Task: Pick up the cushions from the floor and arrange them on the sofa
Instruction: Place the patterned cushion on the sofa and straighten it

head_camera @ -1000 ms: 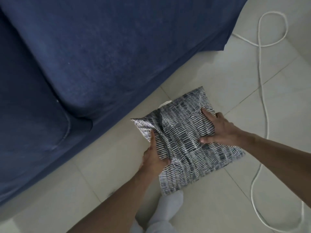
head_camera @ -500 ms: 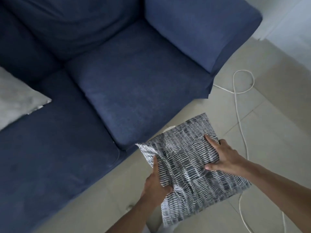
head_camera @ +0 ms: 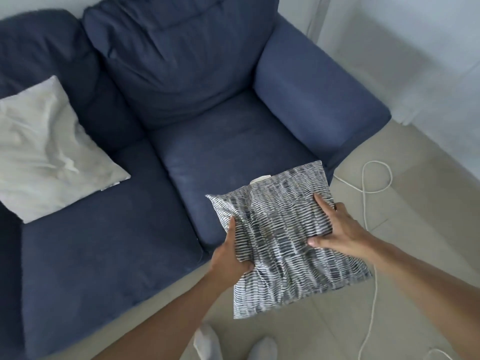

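Head view: both hands grip one striped cushion [head_camera: 283,237], held in the air over the front edge of the sofa [head_camera: 233,152] and the tiled floor [head_camera: 405,229]. Left hand [head_camera: 230,258] clamps the cushion's left edge, thumb on top. Right hand [head_camera: 340,229] presses on the upper face near the right edge, fingers spread. A white cushion [head_camera: 49,152] leans on the left seat. A white cord [head_camera: 374,193] loops on the floor to the right. Two socked feet [head_camera: 207,344] stand below.

A home living room: a blue fabric sofa [head_camera: 228,157] on pale floor tiles [head_camera: 405,193], a white cushion [head_camera: 49,152] on its seat.
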Tool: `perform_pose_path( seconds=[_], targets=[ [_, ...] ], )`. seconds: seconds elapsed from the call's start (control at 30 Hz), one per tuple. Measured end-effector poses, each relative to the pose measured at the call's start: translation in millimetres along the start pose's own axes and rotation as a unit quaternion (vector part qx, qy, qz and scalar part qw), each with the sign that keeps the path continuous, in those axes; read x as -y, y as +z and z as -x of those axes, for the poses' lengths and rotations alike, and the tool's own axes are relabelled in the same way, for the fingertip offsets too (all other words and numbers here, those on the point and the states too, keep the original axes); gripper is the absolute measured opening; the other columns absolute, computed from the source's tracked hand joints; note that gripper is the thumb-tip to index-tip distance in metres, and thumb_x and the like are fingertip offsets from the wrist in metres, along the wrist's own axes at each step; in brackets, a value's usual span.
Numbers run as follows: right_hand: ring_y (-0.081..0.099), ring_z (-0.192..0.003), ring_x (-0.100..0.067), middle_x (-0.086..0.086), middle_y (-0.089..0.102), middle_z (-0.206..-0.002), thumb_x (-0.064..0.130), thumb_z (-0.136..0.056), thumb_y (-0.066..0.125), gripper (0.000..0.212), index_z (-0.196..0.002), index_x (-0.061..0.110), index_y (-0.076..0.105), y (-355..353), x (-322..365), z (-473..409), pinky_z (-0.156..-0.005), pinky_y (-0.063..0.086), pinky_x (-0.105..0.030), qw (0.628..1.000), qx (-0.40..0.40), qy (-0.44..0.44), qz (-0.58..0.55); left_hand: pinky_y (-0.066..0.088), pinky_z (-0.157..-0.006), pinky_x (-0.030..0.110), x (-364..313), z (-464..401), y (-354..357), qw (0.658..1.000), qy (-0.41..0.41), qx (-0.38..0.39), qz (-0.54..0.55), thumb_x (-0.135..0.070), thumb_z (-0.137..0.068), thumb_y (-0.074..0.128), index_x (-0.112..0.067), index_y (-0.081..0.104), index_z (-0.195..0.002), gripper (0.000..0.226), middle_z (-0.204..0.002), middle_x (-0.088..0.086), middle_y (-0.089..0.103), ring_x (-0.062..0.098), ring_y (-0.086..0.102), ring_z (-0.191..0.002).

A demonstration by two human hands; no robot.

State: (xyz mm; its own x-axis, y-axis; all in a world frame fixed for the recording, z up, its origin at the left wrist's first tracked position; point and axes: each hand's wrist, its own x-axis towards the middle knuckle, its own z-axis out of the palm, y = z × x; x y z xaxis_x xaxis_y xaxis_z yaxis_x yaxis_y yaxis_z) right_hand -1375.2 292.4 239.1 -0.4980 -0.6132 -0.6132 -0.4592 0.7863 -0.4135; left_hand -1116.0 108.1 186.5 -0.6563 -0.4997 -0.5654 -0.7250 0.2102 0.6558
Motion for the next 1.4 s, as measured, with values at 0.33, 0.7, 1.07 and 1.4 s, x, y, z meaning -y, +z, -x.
perform_pose_path(
  seconds=[0.33,0.7,1.07,1.4],
  targets=[
    [0.043,-0.152,-0.045,-0.01,0.018,-0.173,0.055,-0.082,0.09,0.132,-0.167,0.056,-0.012,-37.4,60.6,-83.2,-0.123,0.04,-0.06,0.998,-0.024,-0.058,0.009,0.056,-0.085,0.03,4.7,-80.0,-79.0,0.996,0.045,-0.07,0.022,-0.019,-0.083,0.09,-0.06,-0.016,-0.161,0.138,-0.11,-0.011,0.073,0.015,0.071,-0.092],
    [0.054,-0.141,-0.044,-0.011,0.024,-0.168,0.047,-0.085,0.09,0.133,-0.156,0.07,-0.019,-75.2,151.3,-208.7,-0.116,0.046,-0.063,0.992,-0.033,-0.12,0.015,0.059,-0.067,0.031,16.8,-177.9,-182.7,0.992,0.063,-0.112,-0.003,-0.012,-0.086,0.087,-0.066,-0.024,-0.155,0.141,-0.093,-0.004,0.074,0.012,0.07,-0.073],
    [0.054,-0.129,-0.036,-0.006,0.036,-0.148,0.036,-0.09,0.089,0.136,-0.159,0.063,-0.025,-138.9,237.7,-316.9,-0.115,0.046,-0.061,0.97,-0.153,-0.189,0.019,0.06,-0.091,0.035,-16.0,-266.9,-288.4,0.965,0.12,-0.235,-0.002,-0.009,-0.086,0.089,-0.065,-0.013,-0.16,0.138,-0.121,-0.008,0.068,0.011,0.069,-0.095],
    [0.05,-0.138,-0.042,-0.015,0.03,-0.16,0.023,-0.095,0.084,0.133,-0.162,0.056,-0.026,-169.9,277.7,-400.9,-0.119,0.042,-0.061,0.956,-0.182,-0.222,0.054,0.045,-0.1,0.03,-37.1,-330.1,-327.4,0.96,0.081,-0.266,-0.026,-0.006,-0.095,0.079,-0.061,-0.021,-0.159,0.131,-0.169,-0.001,0.038,0.029,0.056,-0.139]
  ],
)
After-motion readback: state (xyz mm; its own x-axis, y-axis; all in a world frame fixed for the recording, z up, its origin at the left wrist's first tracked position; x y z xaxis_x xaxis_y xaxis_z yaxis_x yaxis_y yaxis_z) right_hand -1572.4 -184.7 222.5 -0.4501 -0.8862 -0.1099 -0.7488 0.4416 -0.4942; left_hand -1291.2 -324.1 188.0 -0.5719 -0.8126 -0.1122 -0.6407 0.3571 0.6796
